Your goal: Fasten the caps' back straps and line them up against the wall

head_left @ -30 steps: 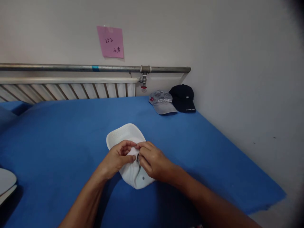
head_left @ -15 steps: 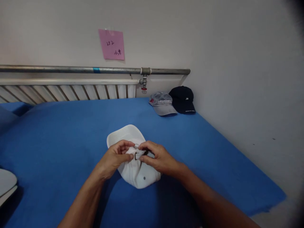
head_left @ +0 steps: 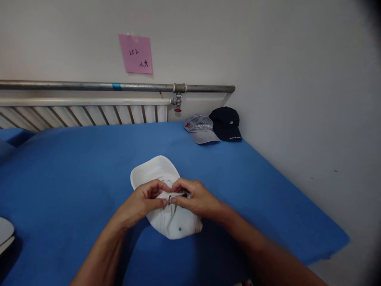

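Note:
A white baseball cap (head_left: 175,222) lies on the blue-covered surface, its brim (head_left: 153,172) pointing away and to the left. At its back opening is an adjustment strap with a small dark metal buckle (head_left: 169,200). My left hand (head_left: 145,200) pinches the cap's edge just left of the buckle, thumb below and fingers above. My right hand (head_left: 196,198) pinches the strap right at the buckle from the other side. The two hands' fingertips almost meet, and they hide part of the strap.
A grey cap (head_left: 202,129) and a black cap (head_left: 226,123) sit side by side at the far right corner of the blue cover (head_left: 89,159). A radiator (head_left: 89,115) and a metal pipe (head_left: 143,87) run along the wall. A white object (head_left: 6,232) shows at the left edge.
My right hand's thumb and fingers have moved left, closer to the buckle and my left fingertips. The view has shifted slightly; the cap stays in much the same place.

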Tool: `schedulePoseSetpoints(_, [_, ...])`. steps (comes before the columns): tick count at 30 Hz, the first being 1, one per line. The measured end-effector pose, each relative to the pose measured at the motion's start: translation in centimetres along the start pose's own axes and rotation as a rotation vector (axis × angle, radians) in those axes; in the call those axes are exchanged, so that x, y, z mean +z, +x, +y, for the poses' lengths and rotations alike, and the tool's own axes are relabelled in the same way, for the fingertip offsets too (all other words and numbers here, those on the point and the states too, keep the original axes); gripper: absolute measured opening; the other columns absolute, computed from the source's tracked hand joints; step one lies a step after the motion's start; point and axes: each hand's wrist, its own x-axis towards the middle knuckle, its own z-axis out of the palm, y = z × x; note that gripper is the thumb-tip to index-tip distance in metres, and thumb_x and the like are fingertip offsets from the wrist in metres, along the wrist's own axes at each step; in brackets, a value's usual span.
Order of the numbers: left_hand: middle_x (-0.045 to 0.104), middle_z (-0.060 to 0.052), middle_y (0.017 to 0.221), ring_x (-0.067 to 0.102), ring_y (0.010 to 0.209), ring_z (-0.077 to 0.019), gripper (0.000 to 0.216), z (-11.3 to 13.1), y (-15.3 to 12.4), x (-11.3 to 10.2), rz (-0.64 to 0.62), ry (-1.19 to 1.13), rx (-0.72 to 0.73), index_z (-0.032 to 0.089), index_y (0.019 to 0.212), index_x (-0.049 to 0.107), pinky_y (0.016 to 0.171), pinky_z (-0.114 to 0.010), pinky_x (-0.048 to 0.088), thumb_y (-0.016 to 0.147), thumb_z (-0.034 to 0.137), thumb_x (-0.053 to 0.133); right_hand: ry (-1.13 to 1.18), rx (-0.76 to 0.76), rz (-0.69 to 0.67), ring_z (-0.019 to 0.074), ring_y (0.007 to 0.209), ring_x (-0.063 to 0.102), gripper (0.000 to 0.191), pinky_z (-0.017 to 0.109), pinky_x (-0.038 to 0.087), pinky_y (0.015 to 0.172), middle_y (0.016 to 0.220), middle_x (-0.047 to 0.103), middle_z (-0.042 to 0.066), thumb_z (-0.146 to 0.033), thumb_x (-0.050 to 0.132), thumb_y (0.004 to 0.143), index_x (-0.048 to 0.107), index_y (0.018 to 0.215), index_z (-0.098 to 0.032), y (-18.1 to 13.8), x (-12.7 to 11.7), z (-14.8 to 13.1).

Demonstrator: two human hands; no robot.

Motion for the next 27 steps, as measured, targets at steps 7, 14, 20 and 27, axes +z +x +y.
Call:
schedulePoseSetpoints(7, [0.061,0.001,0.085,0.055,0.081,-0.0122,0.022,-0.2,0.2,-0.1,-0.016,0.088,0.019,0.017,0.088,0.061,0.074,-0.026,0.043,0.072,0.022,0.075,-0.129,0.006,0.067,0.011,0.069,0.051,0.004,0.023,0.038,0.065,0.073,0.057,-0.003,-0.021,0.063,0.078,0.06,0.079,-0.019,-0.1,0.7,-0.2])
schedulePoseSetpoints(14, [0.06,0.001,0.086,0.054,0.076,-0.0121,0.021,-0.4,0.0,-0.4,0.031,0.14,0.03,0.018,0.09,0.059,0.069,-0.025,0.041,0.072,0.018,0.071,0.05,0.088,-0.002,0.0105,0.067,0.049,0.018,0.022,0.038,0.061,0.075,0.058,-0.003,-0.027,0.072,0.071,0.063,0.084,-0.017,-0.3,-1.6,-0.2])
schedulePoseSetpoints(20, [0.059,-0.004,0.097,0.054,0.091,-0.0179,0.013,-0.6,0.3,-0.4,0.094,0.454,0.197,0.018,0.086,0.064,0.079,-0.03,0.041,0.076,0.024,0.069,0.113,0.163,-0.035,0.0083,0.057,0.044,0.009,0.021,0.035,0.054,0.061,0.051,-0.005,-0.025,0.067,0.073,0.066,0.078,-0.016,-0.3,-2.4,0.0])
schedulePoseSetpoints(27, [0.058,-0.001,0.08,0.052,0.075,-0.015,0.022,0.5,-0.4,-0.8,0.007,0.646,0.16,0.02,0.089,0.069,0.067,-0.027,0.038,0.087,0.038,0.058,0.209,0.152,0.006,0.009,0.061,0.047,0.01,0.021,0.037,0.058,0.065,0.055,-0.004,-0.025,0.068,0.071,0.065,0.074,-0.017,-0.3,-3.1,-0.5])
